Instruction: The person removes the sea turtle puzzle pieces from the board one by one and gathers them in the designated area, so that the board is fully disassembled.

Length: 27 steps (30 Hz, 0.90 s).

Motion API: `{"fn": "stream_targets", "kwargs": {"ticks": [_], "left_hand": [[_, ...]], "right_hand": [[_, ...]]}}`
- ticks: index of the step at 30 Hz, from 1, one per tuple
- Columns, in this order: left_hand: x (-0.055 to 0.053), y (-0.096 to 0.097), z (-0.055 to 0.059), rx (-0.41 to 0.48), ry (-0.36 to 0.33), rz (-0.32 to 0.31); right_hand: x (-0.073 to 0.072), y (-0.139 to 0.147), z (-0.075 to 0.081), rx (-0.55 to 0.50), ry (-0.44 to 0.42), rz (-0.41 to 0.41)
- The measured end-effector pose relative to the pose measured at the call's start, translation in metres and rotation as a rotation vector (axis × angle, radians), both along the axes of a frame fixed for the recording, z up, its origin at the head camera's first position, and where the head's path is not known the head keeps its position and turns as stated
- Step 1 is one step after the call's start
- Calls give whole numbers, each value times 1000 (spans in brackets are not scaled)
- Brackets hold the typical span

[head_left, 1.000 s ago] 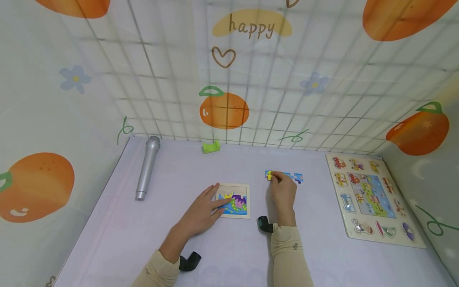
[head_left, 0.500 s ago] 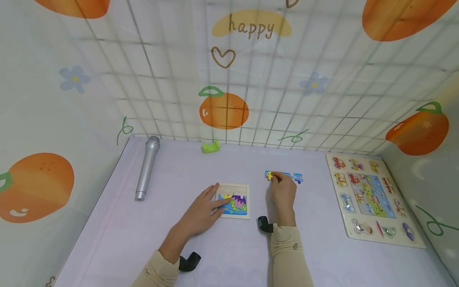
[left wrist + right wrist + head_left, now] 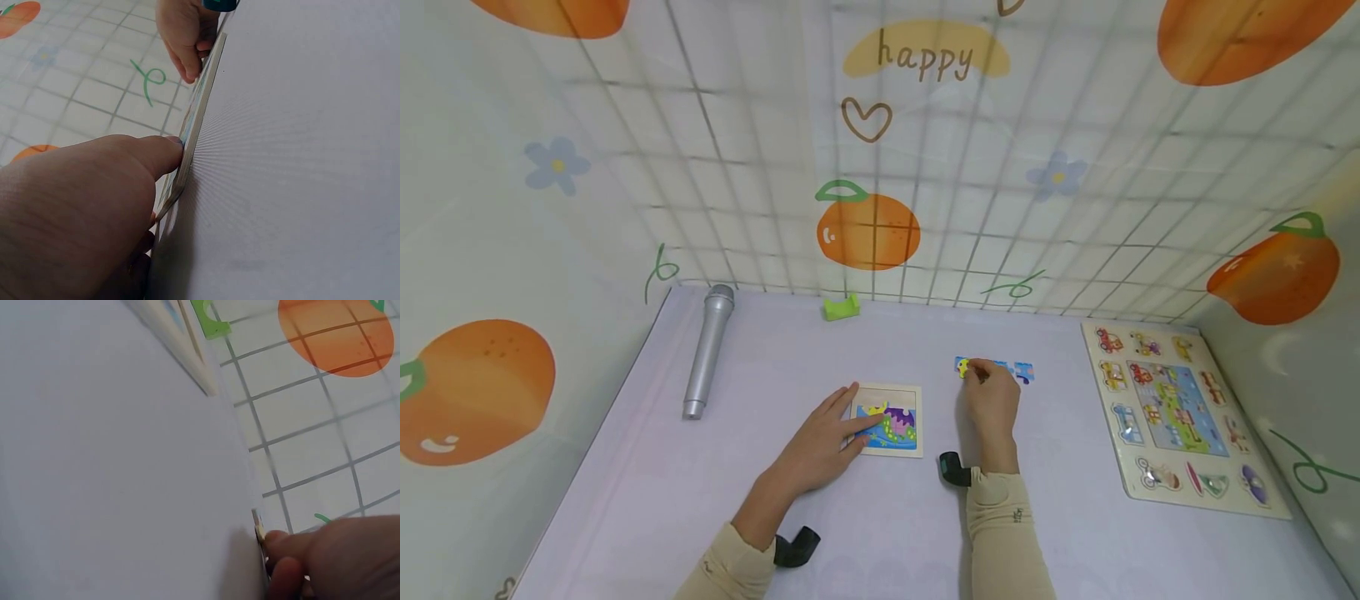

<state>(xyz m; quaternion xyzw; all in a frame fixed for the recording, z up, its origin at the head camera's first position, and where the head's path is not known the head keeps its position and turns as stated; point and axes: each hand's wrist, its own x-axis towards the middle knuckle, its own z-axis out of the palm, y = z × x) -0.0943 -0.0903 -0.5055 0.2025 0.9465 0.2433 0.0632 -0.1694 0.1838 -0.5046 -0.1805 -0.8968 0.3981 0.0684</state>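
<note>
My left hand [image 3: 820, 442] rests with spread fingers on a small square wooden puzzle tray [image 3: 885, 454]. Colourful jigsaw pieces [image 3: 898, 425] fill the lower part of the tray; bare wood shows along its top. In the left wrist view, the thumb [image 3: 165, 153] touches the tray's edge. Over to the right, my right hand [image 3: 995, 404] pinches a blue-and-yellow puzzle piece [image 3: 961, 365] lying in a row of loose pieces. Another loose puzzle piece [image 3: 1024, 371] lies at the row's right end; the fingers partly hide the ones between.
A silver toy microphone [image 3: 709, 354] lies at the left. Near the back wall sits a green block [image 3: 842, 307]. A large wooden vehicle puzzle board [image 3: 1180, 417] occupies the right side. Grid-patterned cloth [image 3: 760, 208] hangs behind the table.
The right fingertips have shifted very slightly over the blue-and-yellow puzzle piece. My left hand and the tray stay where they were.
</note>
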Motion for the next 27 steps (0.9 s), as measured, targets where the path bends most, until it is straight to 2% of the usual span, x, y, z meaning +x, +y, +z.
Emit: {"fn": "stream_targets", "kwargs": {"ticks": [8,27], "left_hand": [[-1,0,-2,-14,2,2],[0,0,-1,-6,-1,4]], "right_hand": [[0,-2,0,10,-1,18],[0,-4,-3,15,-13,-21]]}}
